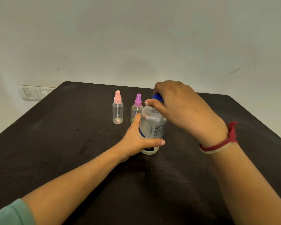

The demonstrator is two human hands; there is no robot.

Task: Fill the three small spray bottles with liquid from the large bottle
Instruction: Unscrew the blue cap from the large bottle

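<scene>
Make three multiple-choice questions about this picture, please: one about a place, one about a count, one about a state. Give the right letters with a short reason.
1. Where does the small clear spray bottle with the pink top stand against the small spray bottle with the purple top?
A. On its left in the picture
B. On its right
C. On top of it

2. How many small spray bottles can be seen?
A. One
B. Two
C. Four

3. What does the right hand do?
A. Lies flat on the dark table
B. Grips the blue cap of the large clear bottle
C. Holds the pink-topped bottle

Key: 1 A, it is further left. 2 B, only pink and purple tops show; a third is not in view. 3 B, its fingers close on the cap while the left hand holds the body.
</scene>
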